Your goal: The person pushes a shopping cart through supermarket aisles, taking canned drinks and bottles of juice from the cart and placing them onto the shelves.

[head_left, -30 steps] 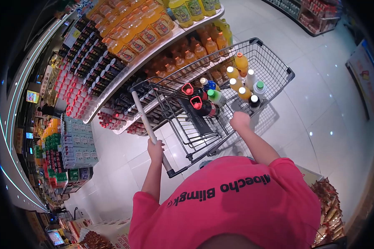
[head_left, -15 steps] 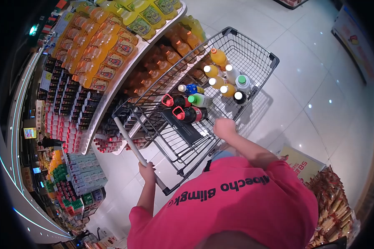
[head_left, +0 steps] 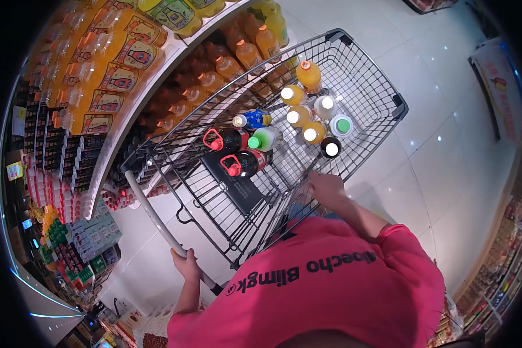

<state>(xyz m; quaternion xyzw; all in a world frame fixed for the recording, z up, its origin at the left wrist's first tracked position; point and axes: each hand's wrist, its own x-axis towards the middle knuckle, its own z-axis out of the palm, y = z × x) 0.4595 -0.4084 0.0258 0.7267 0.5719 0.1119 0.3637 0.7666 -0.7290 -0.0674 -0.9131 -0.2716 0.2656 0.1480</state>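
My left hand (head_left: 185,264) is wrapped round the grey handle bar (head_left: 155,217) of a shopping cart. On the near side rim of the cart (head_left: 368,142), my right hand (head_left: 327,188) is closed over the wire edge. Inside the basket stand several bottles with white caps, among them a yellow-orange bottle (head_left: 298,115), a dark bottle (head_left: 330,147) and one with a green cap (head_left: 343,125). Closer to the handle lie two dark bottles with red carrying loops (head_left: 229,140), a green-capped white bottle (head_left: 264,140) and a blue bottle (head_left: 252,119).
A curved shelf (head_left: 124,98) with rows of orange drink bottles (head_left: 107,78) runs along the cart's far side. Stacked cartons (head_left: 95,232) stand at the left. A sign board (head_left: 500,87) is at the right, and more shelving (head_left: 501,278) is at the lower right.
The cart has swung round and sits closer to the orange bottle shelf, which looks larger. Both hands have stayed on the cart, the left one lower in view.
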